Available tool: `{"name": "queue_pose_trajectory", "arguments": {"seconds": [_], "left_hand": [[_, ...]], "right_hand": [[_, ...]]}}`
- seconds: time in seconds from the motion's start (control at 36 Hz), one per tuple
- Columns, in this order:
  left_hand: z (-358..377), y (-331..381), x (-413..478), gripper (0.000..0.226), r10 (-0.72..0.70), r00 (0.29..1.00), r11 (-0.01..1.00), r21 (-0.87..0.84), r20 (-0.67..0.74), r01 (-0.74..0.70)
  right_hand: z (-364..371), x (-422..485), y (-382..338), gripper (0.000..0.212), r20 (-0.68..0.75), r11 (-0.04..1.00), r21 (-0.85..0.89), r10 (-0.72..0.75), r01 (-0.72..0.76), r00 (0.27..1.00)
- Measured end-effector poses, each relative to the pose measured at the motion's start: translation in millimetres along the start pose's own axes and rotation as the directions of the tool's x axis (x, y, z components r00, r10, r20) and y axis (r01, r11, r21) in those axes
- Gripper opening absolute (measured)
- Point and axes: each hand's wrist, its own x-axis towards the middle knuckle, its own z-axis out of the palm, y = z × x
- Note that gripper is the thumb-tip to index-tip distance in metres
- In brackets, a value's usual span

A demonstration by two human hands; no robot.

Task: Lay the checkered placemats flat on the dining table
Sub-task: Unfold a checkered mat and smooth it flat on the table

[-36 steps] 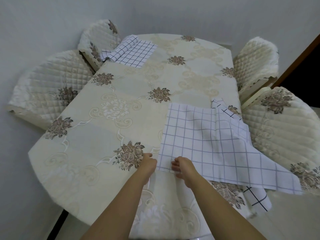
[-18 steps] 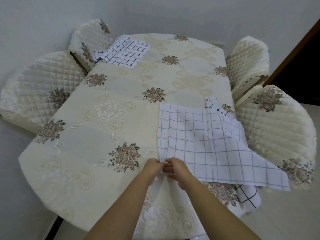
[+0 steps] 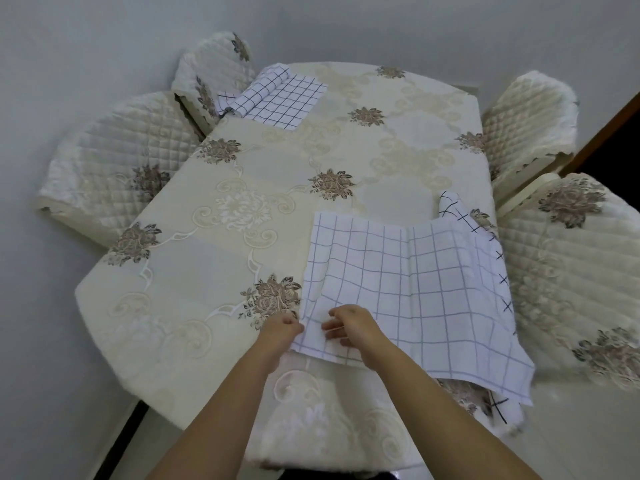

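A white placemat with a thin grid (image 3: 412, 289) lies on the near right of the dining table (image 3: 207, 265), its right corner hanging over the edge. My left hand (image 3: 282, 329) pinches its near left corner. My right hand (image 3: 349, 325) grips the same edge just to the right, fingers curled on the cloth. A fold rises in the mat above my hands. Under it lies another mat with darker lines (image 3: 453, 206), mostly hidden. A third checkered mat (image 3: 277, 98) lies at the far left, partly rolled.
The table wears a cream cloth with brown flower prints. Quilted chairs stand on both sides: two at the left (image 3: 114, 157) and two at the right (image 3: 571, 254). White walls close in behind and to the left.
My hands have pulled the mat's near left corner toward me and a little left, so the mat covers more of the table's near part. A fold has formed above my hands.
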Motion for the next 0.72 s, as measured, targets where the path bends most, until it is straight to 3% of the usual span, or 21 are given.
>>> {"name": "queue_pose_trajectory", "arguments": {"seconds": [0.19, 0.33, 0.5, 0.61, 0.72], "left_hand": [[-47.3, -24.7, -3.8, 0.032, 0.026, 0.974, 0.999, -0.025, -0.227, -0.033], [-65.6, -39.6, -2.4, 0.027, 0.039, 0.941, 0.998, 0.060, -0.335, -0.020], [-72.7, -43.3, -9.8, 0.014, 0.057, 0.912, 0.946, 0.313, -0.407, 0.081], [-67.9, -41.6, -14.4, 0.031, 0.156, 0.868, 0.819, 0.554, -0.471, 0.153], [-44.2, -29.0, -17.6, 0.032, 0.334, 0.875, 0.753, 0.657, -0.350, -0.024]], "right_hand": [[-10.1, 1.9, -4.9, 0.013, -0.090, 0.989, 0.148, -0.011, 0.024, 0.996], [-8.2, 2.3, -6.7, 0.015, -0.078, 0.984, 0.180, 0.005, 0.009, 0.997], [-7.0, 5.5, 2.5, 0.013, -0.052, 0.980, 0.190, 0.065, -0.054, 0.997], [-7.7, 7.9, 5.8, 0.014, -0.048, 0.979, 0.182, 0.101, -0.091, 0.994], [-9.5, 7.6, 9.1, 0.016, -0.058, 0.977, 0.188, 0.109, -0.097, 0.992]]}}
